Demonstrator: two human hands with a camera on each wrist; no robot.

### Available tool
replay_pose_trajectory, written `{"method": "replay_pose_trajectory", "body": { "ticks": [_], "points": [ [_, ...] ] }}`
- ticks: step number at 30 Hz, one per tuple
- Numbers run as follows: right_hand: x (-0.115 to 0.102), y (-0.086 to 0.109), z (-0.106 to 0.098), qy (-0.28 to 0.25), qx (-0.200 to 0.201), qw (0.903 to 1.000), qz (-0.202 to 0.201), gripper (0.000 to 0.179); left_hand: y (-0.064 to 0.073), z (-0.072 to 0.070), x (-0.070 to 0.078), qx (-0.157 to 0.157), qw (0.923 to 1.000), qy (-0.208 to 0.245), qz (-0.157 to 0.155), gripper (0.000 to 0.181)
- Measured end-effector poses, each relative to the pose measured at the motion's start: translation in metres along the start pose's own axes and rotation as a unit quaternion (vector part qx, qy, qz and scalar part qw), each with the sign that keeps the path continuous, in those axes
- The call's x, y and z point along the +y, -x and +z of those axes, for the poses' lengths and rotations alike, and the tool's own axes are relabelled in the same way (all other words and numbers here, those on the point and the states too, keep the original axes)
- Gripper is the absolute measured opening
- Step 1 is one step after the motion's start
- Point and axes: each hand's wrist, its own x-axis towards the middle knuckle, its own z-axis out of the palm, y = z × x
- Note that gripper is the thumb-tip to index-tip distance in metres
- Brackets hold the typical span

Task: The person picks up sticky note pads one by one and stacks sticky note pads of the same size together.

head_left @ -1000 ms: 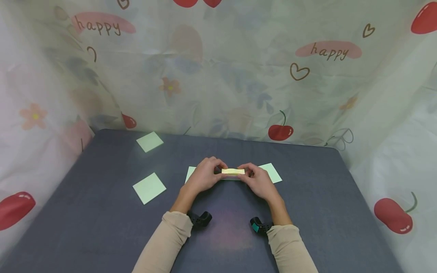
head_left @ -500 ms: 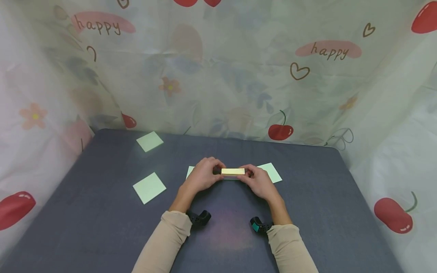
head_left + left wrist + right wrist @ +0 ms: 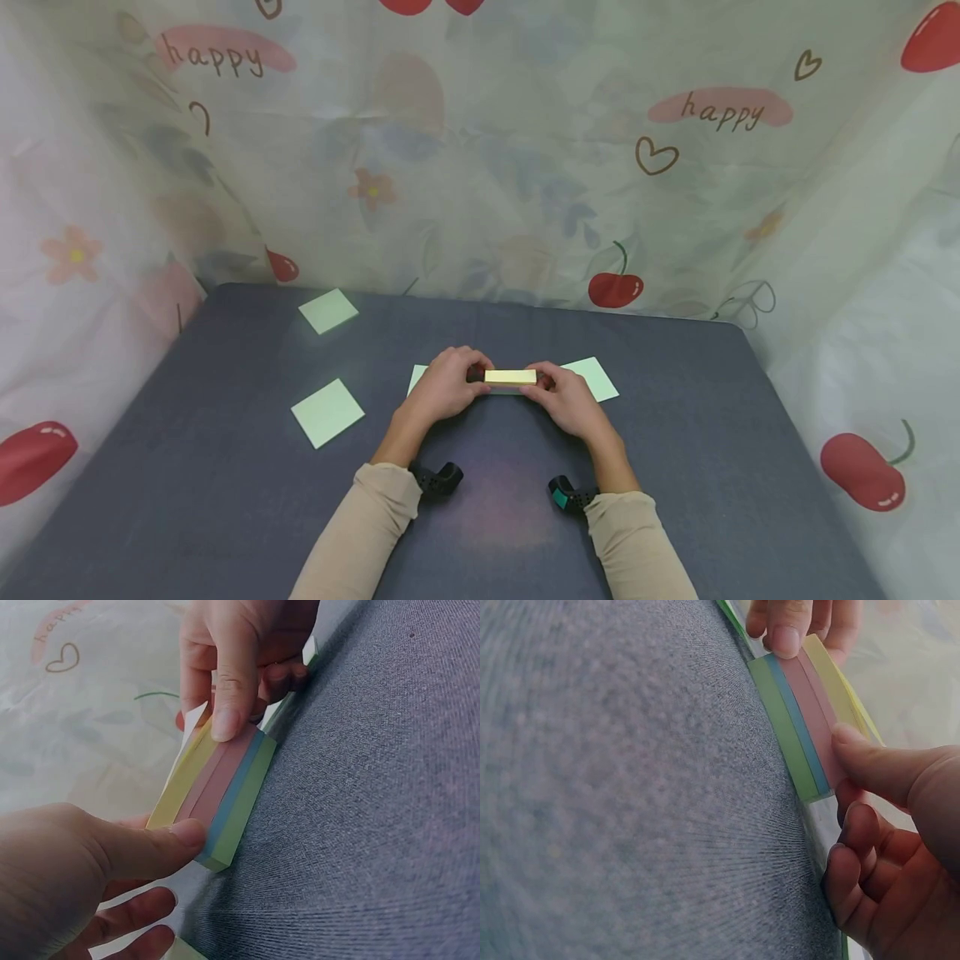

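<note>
Both hands hold one thick pad of sticky notes [image 3: 511,377] by its two ends, near the middle of the table. In the left wrist view the pad [image 3: 234,787] shows green, blue, pink and yellow layers on its side, and a pale sheet stands slightly off the yellow face. My left hand [image 3: 446,387] pinches the left end, thumb on the near side. At the right end, my right hand [image 3: 566,400] pinches likewise; its thumb presses the pink layer in the right wrist view. The pad's far side is hidden.
Two pale green square notes [image 3: 327,413] lie on the dark table [image 3: 225,500] to the left, one behind the other. Another pale green note [image 3: 594,379] shows beyond the right hand. A further one [image 3: 416,375] is partly covered by the left hand. A patterned curtain [image 3: 487,192] hangs behind.
The pad's yellow top looked wavy a second ago and now looks straight and even. Both hands have stayed nearly in place.
</note>
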Motion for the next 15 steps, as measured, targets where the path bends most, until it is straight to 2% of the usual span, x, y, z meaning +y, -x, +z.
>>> {"method": "replay_pose_trajectory", "body": {
  "ticks": [9,15],
  "points": [
    [0.000,0.001,-0.002,0.000,-0.004,1.0000,-0.001,0.031,0.001,-0.004,0.001,-0.004,0.9999,0.008,0.006,0.028],
    [-0.006,0.003,-0.012,-0.003,-0.007,0.9999,0.008,0.039,0.002,-0.011,-0.002,0.007,0.9999,0.015,-0.005,0.036]
  ]
}}
